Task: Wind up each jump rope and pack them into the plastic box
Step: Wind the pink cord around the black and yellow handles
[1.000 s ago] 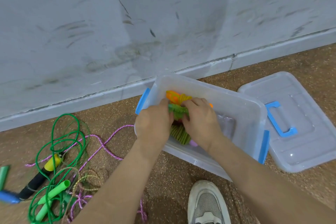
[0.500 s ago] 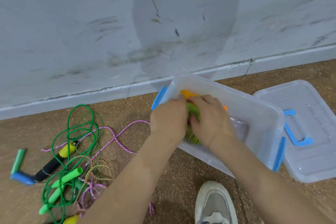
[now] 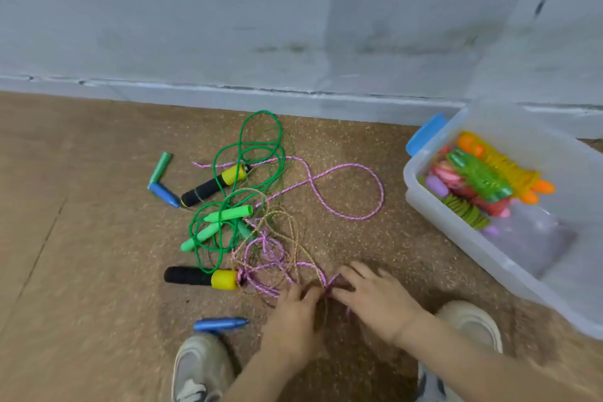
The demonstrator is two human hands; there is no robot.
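A brown speckled floor (image 3: 81, 238) runs up to a scuffed grey wall (image 3: 228, 10). In the middle of the floor lies a loose tangle of jump ropes. A green rope (image 3: 261, 147) loops toward the wall, and its two light green handles (image 3: 228, 214) lie inside the heap. A pink rope (image 3: 346, 170) curls out to the right in a wide bend. A thin tan rope (image 3: 293, 232) is mixed in with both. Two black and yellow handles (image 3: 200, 277) lie at the left of the tangle, one nearer the wall than the other. A blue handle (image 3: 220, 325) rests just beside the left shoe (image 3: 199, 365).

Both hands are low over the near end of the tangle, close together. The left hand (image 3: 293, 313) has its fingers curled round a stretch of the pink rope. The right hand (image 3: 375, 297) pinches the same rope between thumb and fingers. Both are blurred, so the exact hold is hard to read.

The plastic box (image 3: 456, 235) stands open at the right, well apart from the hands, with a blue latch (image 3: 425, 134) on its near end. Wound ropes lie packed side by side in its left half. Among them are an orange bundle (image 3: 509, 170) and a green bundle (image 3: 476, 176).
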